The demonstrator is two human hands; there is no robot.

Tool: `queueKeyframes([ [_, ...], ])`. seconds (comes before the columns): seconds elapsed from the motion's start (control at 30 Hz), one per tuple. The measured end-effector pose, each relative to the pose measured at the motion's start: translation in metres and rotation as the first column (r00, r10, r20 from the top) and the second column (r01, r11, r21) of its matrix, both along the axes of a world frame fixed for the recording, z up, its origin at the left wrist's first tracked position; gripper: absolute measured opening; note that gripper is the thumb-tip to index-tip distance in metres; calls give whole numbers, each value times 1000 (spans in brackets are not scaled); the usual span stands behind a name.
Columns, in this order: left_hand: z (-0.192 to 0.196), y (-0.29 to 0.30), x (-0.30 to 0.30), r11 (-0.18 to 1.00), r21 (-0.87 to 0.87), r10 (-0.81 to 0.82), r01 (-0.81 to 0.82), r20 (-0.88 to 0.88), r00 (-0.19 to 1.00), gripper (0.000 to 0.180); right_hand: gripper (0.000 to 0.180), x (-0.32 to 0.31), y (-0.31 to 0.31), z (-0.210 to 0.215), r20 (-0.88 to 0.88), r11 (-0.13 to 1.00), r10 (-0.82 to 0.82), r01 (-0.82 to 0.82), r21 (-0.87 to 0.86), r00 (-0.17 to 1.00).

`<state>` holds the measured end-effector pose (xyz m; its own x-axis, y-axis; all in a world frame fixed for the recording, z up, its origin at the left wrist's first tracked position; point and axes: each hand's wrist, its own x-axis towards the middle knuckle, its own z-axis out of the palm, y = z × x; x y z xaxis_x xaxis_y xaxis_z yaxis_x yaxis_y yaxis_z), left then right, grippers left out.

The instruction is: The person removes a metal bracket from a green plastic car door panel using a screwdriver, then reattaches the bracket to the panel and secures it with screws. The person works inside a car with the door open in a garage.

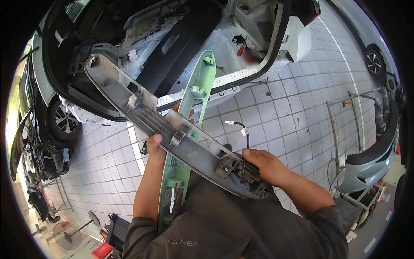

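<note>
A long grey car trim panel (pixel 148 118) lies slanted across my view, its ribbed inner side facing up. My left hand (pixel 156 149) is closed on its middle, thumb over the near edge and fingertips showing past the far edge. Crossing underneath is a light green trim panel (pixel 199 82) of similar shape; the left fingers lie against it, partly hidden. My right hand (pixel 268 169) grips the grey panel's near right end, thumb on top, other fingers hidden. From that end a black cable (pixel 247 137) with white tags sticks up beside the right thumb.
Ahead is the open rear of a white car (pixel 297 39), its bare cargo area holding a black board (pixel 177 47) and an orange-handled tool (pixel 240 51). A removed bumper (pixel 371 164) rests on a stand at right. A dark car (pixel 47 129) and a fan (pixel 67 235) are at left.
</note>
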<state>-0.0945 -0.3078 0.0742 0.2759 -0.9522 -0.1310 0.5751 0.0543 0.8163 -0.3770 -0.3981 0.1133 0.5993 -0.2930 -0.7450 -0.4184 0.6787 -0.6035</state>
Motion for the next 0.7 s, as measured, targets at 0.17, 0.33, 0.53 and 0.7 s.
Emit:
queueKeyframes([
  [0.17,10,-2,-4,1000,5,12,-12,7,1000,119,59,-8,-9,7,-56,963,150,-158,-218,987],
  [0.33,21,-2,-11,999,12,53,-52,-74,996,118,54,-11,-4,25,-133,800,270,-299,-521,954],
  [0.53,12,4,-1,1000,-6,-6,6,18,1000,118,54,-5,1,35,-149,740,293,-323,-590,944],
  [0.7,7,6,1,999,-13,-30,31,65,997,121,53,-2,12,30,-193,679,275,-333,-655,942],
])
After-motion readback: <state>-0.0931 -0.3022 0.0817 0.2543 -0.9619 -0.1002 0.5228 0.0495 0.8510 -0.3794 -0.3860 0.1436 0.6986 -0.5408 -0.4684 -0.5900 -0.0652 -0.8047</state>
